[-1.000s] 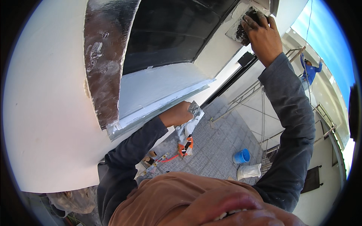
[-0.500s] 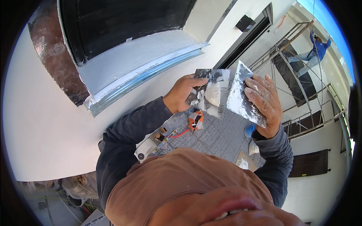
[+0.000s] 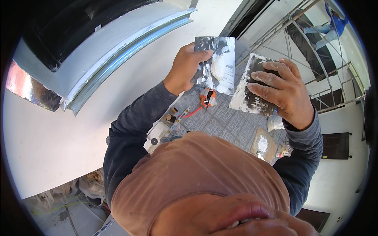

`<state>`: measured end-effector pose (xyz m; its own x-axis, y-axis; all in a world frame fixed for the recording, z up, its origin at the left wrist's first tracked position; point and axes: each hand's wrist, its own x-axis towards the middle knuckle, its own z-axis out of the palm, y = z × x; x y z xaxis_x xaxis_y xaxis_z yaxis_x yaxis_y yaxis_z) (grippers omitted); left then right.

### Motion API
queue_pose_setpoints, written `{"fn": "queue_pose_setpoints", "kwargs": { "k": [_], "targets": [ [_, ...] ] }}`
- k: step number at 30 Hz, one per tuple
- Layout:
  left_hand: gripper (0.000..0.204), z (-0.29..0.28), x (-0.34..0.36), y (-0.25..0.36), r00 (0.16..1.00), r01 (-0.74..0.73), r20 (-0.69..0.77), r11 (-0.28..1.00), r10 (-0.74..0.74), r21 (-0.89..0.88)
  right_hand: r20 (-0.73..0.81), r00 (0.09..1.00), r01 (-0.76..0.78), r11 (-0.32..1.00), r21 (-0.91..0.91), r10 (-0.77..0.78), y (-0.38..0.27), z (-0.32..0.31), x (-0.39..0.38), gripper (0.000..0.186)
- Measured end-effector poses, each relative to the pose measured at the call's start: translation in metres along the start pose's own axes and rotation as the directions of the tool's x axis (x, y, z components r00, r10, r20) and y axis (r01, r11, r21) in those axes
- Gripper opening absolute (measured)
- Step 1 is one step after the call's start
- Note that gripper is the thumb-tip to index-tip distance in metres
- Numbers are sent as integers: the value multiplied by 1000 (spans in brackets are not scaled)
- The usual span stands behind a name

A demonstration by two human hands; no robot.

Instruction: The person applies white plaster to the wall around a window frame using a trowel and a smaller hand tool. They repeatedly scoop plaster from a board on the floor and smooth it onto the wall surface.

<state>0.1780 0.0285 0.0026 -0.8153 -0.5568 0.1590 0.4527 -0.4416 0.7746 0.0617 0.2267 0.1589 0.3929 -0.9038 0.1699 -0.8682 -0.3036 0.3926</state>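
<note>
My left hand [image 3: 186, 67] grips a thin dark rectangular putty blade [image 3: 227, 44] by its left edge, thumb on top. A mound of white putty [image 3: 223, 67] sits on the face of that blade, with smears around it. In my right hand [image 3: 285, 88] is a second dark flat putty blade [image 3: 252, 96], its left edge coated in white; my fingers lie spread over its face. The two blades are close side by side with a narrow gap between them. Whitish dust covers the right fingers.
To the left, a window ledge [image 3: 114, 37] with a metal strip [image 3: 130, 49] juts from the white wall [image 3: 59, 153]. An orange bag [image 3: 207, 97] and a putty-smeared board [image 3: 263, 145] rest on the paved floor. Scaffolding [image 3: 289, 35] stands at the right, with a person [image 3: 334, 23] in blue on it.
Both hands have risen in the view with their blades, the right one also shifting slightly right. The ledge now appears farther left and higher. The right blade is turned differently.
</note>
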Motion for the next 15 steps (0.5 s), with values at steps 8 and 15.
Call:
{"fn": "queue_pose_setpoints", "kwargs": {
  "k": [8,15],
  "targets": [
    [22,-9,4,-17,999,43,-15,985,-46,-165,8,999,-41,999,-8,41,23,16,-25,39],
    [28,19,3,-62,966,154,-77,791,-245,-592,-429,872,-62,922,382,237,-10,94,-47,57]
  ]
}}
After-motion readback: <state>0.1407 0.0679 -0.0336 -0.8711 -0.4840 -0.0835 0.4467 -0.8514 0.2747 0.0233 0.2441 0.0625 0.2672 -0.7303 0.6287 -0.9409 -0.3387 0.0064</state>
